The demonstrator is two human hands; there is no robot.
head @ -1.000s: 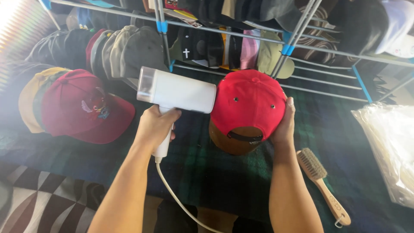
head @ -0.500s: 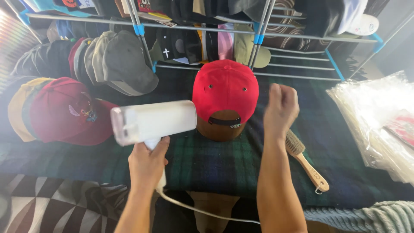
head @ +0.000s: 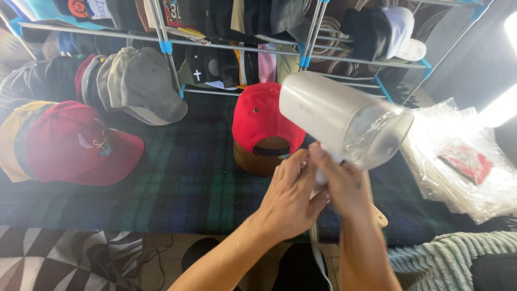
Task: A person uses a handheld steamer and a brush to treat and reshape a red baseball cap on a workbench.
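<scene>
- Maroon cap [head: 81,143], far left: lies on the plaid-covered desk [head: 183,183], stacked over a yellow-brimmed one; untouched.
- Grey and olive caps [head: 137,81], left of centre: a row leaning under the metal rack [head: 172,46], well apart from both hands.
- Red cap [head: 261,116], centre: sits on a brown head-form on the desk, strap side toward the camera, just behind the hands; nobody holds it.
- Left hand [head: 291,191]: fingers curled loosely against the handle of the white steamer [head: 339,118], partly closed, a light hold.
- Right hand [head: 344,188]: wrapped round the same handle from the other side; blurred, so how tight the grip is cannot be told.
- White steamer: held up above the desk, tilted, clear water tank end pointing right and down.
- Risk, as a judgement: with two hands sharing one short handle and the body tilted, it could slip, drip water on the clear plastic bags [head: 463,161], or its cord [head: 318,258] could snag.
</scene>
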